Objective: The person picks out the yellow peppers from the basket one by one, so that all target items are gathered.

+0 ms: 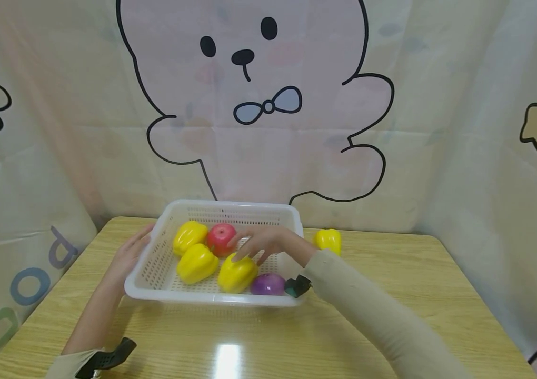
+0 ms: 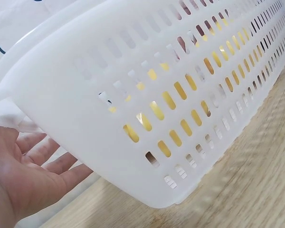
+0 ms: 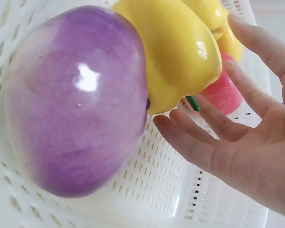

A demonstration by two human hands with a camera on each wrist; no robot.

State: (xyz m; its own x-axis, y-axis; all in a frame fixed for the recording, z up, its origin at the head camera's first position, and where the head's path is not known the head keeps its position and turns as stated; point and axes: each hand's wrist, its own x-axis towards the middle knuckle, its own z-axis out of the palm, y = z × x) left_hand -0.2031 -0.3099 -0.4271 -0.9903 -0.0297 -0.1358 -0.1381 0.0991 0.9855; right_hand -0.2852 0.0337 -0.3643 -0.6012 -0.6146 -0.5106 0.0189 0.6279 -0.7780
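Observation:
A white perforated plastic basket (image 1: 178, 297) stands on the table. Inside it lie several yellow bell peppers (image 1: 197, 263), a red apple-like fruit (image 1: 221, 237) and a smooth, round purple-and-white vegetable (image 3: 80, 99). My right hand (image 1: 266, 242) is over the basket, fingers spread and slightly bent with nothing held. Its fingertips are close to the front yellow pepper (image 1: 237, 275), whose green stem (image 3: 193, 103) shows in the right wrist view. At the basket's left end is my left hand (image 1: 128, 260), its extended fingers (image 2: 40, 149) against the outside of the end wall, below the rim.
Another yellow bell pepper (image 1: 328, 241) sits on the wooden table (image 1: 391, 284) outside the basket, to its right and partly behind the right forearm. A printed cloth backdrop (image 1: 268, 147) hangs behind the table and along both sides.

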